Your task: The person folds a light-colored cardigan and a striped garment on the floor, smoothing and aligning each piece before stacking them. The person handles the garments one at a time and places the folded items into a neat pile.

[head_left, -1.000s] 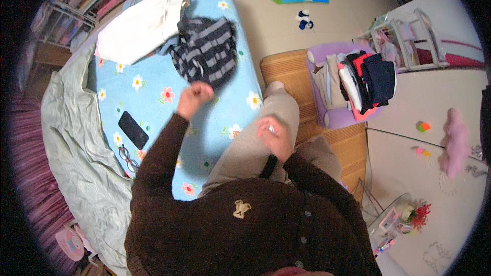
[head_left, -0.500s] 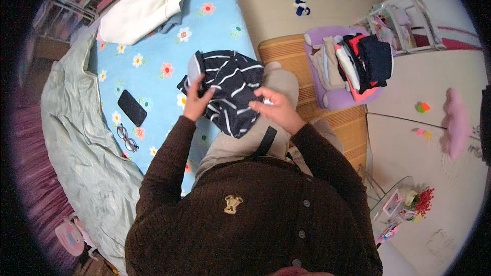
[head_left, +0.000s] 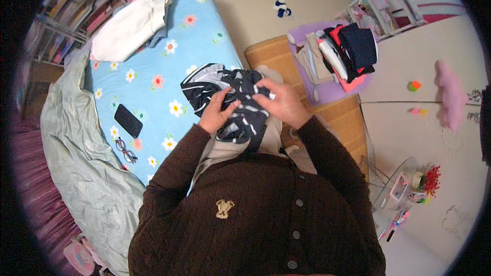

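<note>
A black garment with white stripes [head_left: 244, 115] lies bunched over my lap and the bed's edge. Its pale grey inner side shows at the far left end. My left hand [head_left: 217, 114] pinches the cloth on its near left part, thumb and fingers drawn together. On the right side, my right hand [head_left: 284, 104] grips a fold between thumb and bent fingers. The two hands are close together. What kind of garment it is cannot be made out in this crumpled state.
A blue flowered bed [head_left: 135, 105] bears a white garment [head_left: 128, 28], a black phone [head_left: 128, 120] and eyeglasses [head_left: 126, 150]. Folded clothes [head_left: 353, 51] are stacked on a purple cushioned seat [head_left: 327, 93] at the right. A pale green cover [head_left: 82, 174] hangs along the bed's left side.
My hands have come closer together and now gather the striped garment. Its cloth has shifted and crumpled, with more of the grey inner side showing. The whole view has tilted slightly.
</note>
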{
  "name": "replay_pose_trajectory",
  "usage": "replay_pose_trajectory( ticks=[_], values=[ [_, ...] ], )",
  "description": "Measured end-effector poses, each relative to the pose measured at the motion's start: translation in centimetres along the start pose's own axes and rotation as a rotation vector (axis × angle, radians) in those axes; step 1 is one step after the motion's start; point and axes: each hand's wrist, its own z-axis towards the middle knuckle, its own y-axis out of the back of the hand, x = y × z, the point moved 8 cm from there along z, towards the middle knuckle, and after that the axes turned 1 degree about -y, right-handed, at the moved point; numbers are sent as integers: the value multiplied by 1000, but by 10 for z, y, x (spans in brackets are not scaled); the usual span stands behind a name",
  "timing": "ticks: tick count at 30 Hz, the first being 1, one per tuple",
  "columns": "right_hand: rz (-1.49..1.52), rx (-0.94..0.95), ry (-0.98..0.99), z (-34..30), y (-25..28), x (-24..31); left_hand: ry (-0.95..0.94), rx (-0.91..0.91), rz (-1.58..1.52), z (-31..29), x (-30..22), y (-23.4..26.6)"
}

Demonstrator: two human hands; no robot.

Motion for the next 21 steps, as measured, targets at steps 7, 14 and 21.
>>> replay_pose_trajectory(
  ticks=[7,14,21],
  values=[
    [715,-524,-271,-35,104,-24,538,-266,-512,7,52,38],
    [1191,-578,29,-31,149,-1,-9,-586,-1040,30,-47,166],
    [1075,-332,-372,-88,89,-98,425,-603,-920,-36,43,164]
  ],
)
